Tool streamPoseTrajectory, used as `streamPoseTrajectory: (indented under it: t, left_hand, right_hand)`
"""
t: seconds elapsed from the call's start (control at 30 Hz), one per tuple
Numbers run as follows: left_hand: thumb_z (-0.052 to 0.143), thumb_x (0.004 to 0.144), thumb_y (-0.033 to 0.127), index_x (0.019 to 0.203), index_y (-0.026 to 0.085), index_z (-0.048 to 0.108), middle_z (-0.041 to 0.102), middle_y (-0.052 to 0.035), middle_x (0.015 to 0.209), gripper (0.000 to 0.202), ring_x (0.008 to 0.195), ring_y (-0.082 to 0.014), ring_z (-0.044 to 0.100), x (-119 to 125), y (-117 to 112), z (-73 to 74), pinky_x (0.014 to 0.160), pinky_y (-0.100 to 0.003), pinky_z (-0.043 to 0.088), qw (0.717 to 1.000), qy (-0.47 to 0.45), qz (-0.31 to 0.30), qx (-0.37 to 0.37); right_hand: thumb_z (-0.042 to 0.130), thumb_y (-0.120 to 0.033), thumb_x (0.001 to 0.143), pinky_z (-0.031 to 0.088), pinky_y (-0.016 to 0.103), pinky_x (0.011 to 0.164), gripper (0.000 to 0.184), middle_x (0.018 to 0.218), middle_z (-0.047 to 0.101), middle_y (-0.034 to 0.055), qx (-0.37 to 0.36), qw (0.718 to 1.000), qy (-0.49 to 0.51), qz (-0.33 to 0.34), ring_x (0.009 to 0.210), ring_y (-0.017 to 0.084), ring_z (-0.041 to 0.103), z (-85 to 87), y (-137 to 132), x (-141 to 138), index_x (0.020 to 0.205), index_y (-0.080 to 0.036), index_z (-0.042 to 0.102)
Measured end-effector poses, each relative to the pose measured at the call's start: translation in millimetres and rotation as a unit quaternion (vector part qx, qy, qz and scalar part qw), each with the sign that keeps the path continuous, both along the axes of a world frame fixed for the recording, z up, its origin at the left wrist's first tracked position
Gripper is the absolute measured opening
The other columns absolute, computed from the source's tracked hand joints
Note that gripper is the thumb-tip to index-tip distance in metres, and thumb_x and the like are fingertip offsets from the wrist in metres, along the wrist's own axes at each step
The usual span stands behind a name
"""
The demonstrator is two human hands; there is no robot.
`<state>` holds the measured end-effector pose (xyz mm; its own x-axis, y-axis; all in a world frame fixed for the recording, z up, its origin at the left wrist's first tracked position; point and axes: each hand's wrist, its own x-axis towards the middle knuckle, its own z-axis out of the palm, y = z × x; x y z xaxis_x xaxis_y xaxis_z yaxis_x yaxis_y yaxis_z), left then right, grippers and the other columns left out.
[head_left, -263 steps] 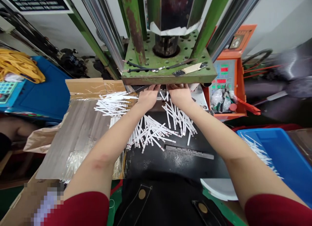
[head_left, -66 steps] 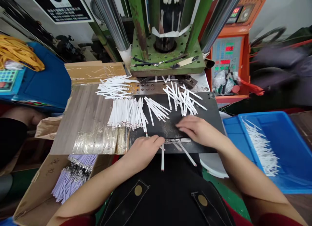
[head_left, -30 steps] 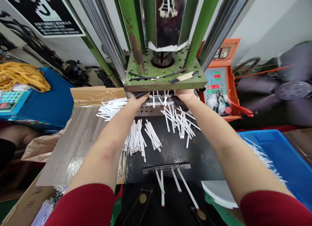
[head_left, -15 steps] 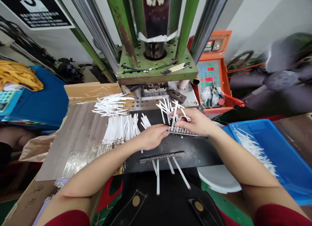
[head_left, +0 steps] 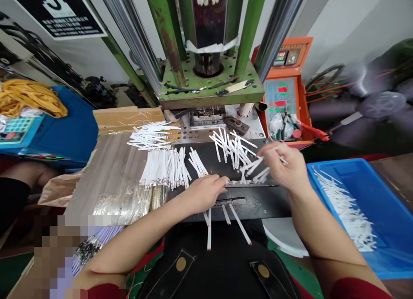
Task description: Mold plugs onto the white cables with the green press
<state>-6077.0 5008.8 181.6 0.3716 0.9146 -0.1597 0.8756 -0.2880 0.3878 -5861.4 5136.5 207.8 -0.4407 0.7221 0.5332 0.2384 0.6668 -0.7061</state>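
The right hand (head_left: 282, 170) is raised over the far side of the black desk (head_left: 267, 203), its thumb and fingers (head_left: 274, 149) pinched closed on a small bunch of white strips (head_left: 256, 166) that fan out from the grip. The bunch sits just above a slotted metal bar (head_left: 250, 183) lying across the desk; whether its lower ends touch the bar cannot be told. The left hand (head_left: 203, 193) lies low on the desk, its fingers (head_left: 219, 183) slightly curled and apart, with nothing visible in them, and their tips come just beside the left end of that bar.

Nearer the desk's front edge lies a second slotted bar (head_left: 230, 201), with several strips (head_left: 209, 230) running from it past the edge, over the person's black apron (head_left: 180, 277). Beyond the hands, a loose pile of strips (head_left: 234, 149) lies near the desk's far edge, and a lined-up bundle (head_left: 166, 168) sits at its left edge. Another pile (head_left: 150, 135) lies further left, toward the green press (head_left: 209, 90). To the right of the desk, a blue crate (head_left: 335, 167) holds a heap of strips (head_left: 346, 211).
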Motion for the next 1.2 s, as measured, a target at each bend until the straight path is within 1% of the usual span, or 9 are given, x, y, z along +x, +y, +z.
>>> streamPoseTrajectory:
  t: [0.17, 0.27, 0.37, 0.43, 0.6, 0.77, 0.87, 1.0, 1.2]
  left_hand:
    - [0.044, 0.098, 0.015, 0.12, 0.017, 0.059, 0.066, -0.0081, 0.095, 0.026, 0.091, -0.0231, 0.066, 4.0, -0.5, -4.3, 0.079, -0.034, 0.053, 0.999, 0.041, -0.016, -0.001]
    - [0.045, 0.099, 0.018, 0.124, 0.018, 0.058, 0.068, -0.0087, 0.099, 0.028, 0.093, -0.0235, 0.067, 3.6, -3.5, -9.0, 0.08, -0.034, 0.054, 0.999, 0.043, -0.009, -0.007]
    - [0.046, 0.1, 0.02, 0.125, 0.019, 0.058, 0.069, -0.0089, 0.103, 0.028, 0.095, -0.0233, 0.069, 0.7, -6.3, -10.0, 0.081, -0.034, 0.055, 0.999, 0.033, 0.004, -0.004]
    - [0.048, 0.1, 0.022, 0.124, 0.017, 0.059, 0.07, -0.009, 0.104, 0.027, 0.096, -0.0236, 0.069, -0.5, -6.7, -9.7, 0.083, -0.035, 0.056, 1.0, 0.015, 0.008, 0.005]
    - [0.05, 0.1, 0.025, 0.111, 0.015, 0.062, 0.071, -0.0095, 0.102, 0.019, 0.096, -0.0255, 0.068, 5.4, -0.9, -10.8, 0.085, -0.039, 0.056, 0.999, 0.009, 0.007, 0.048]
    - [0.049, 0.1, 0.021, 0.105, 0.017, 0.064, 0.068, -0.0093, 0.109, 0.016, 0.096, -0.0233, 0.066, -8.3, -5.5, 1.1, 0.081, -0.036, 0.054, 0.999, 0.019, -0.008, 0.049]
    - [0.056, 0.093, 0.015, 0.105, 0.019, 0.064, 0.066, -0.007, 0.11, 0.015, 0.097, -0.0224, 0.065, -34.4, -21.8, 16.7, 0.082, -0.035, 0.052, 1.0, 0.015, 0.018, -0.004]
    - [0.069, 0.083, 0.019, 0.099, 0.021, 0.067, 0.066, -0.0041, 0.098, 0.016, 0.089, -0.0228, 0.065, -52.0, -46.1, 22.1, 0.078, -0.034, 0.051, 0.996, 0.05, 0.004, -0.072]
    - [0.054, 0.094, 0.025, 0.095, 0.02, 0.069, 0.071, -0.0042, 0.089, 0.016, 0.08, -0.0215, 0.069, -54.2, -49.4, 15.6, 0.072, -0.033, 0.054, 0.996, 0.092, -0.018, 0.012]
  right_hand:
    - [0.055, -0.053, 0.097, 0.034, 0.026, 0.045, 0.039, 0.058, 0.056, -0.0031, -0.05, 0.996, 0.074, -0.021, 0.045, 0.011, 0.046, 38.9, 38.0, -17.6, 0.075, -0.021, 0.065]
    - [0.061, -0.064, 0.089, 0.038, 0.025, 0.05, 0.048, 0.054, 0.054, -0.0039, -0.093, 0.979, -0.147, 0.104, 0.049, 0.012, 0.05, 36.1, 66.0, -39.3, 0.072, -0.019, 0.066]
    - [0.075, -0.059, 0.079, 0.046, 0.029, 0.061, 0.044, 0.074, 0.069, 0.0041, -0.076, 0.936, -0.339, 0.061, 0.065, 0.018, 0.063, 13.0, 73.0, -54.8, 0.088, -0.016, 0.069]
    - [0.078, -0.052, 0.079, 0.049, 0.031, 0.066, 0.045, 0.087, 0.072, 0.0094, -0.044, 0.927, -0.371, 0.019, 0.073, 0.022, 0.067, -1.4, 54.9, -55.0, 0.104, -0.015, 0.068]
    - [0.068, -0.037, 0.09, 0.054, 0.034, 0.073, 0.018, 0.085, 0.074, 0.0065, 0.005, 0.923, -0.333, 0.195, 0.08, 0.024, 0.07, -15.5, -18.6, -20.1, 0.096, -0.02, 0.069]
    - [0.051, -0.037, 0.099, 0.057, 0.047, 0.08, 0.025, 0.094, 0.076, 0.0121, 0.022, 0.961, -0.272, -0.035, 0.085, 0.029, 0.071, -25.0, -16.4, 62.5, 0.098, -0.022, 0.07]
    - [0.057, -0.042, 0.094, 0.051, 0.063, 0.092, 0.025, 0.107, 0.074, 0.0151, 0.068, 0.956, -0.279, -0.058, 0.105, 0.038, 0.068, -38.1, -21.3, 88.7, 0.106, -0.024, 0.07]
    - [0.058, -0.025, 0.093, 0.038, 0.071, 0.109, 0.022, 0.139, 0.059, 0.0151, 0.078, 0.954, -0.278, 0.082, 0.138, 0.038, 0.047, -62.7, -67.9, 57.6, 0.112, -0.024, 0.069]
    - [0.049, -0.013, 0.096, 0.053, 0.055, 0.101, 0.025, 0.115, 0.072, 0.0127, 0.131, 0.949, -0.246, 0.144, 0.113, 0.028, 0.064, -65.0, -69.0, 25.7, 0.114, -0.019, 0.065]
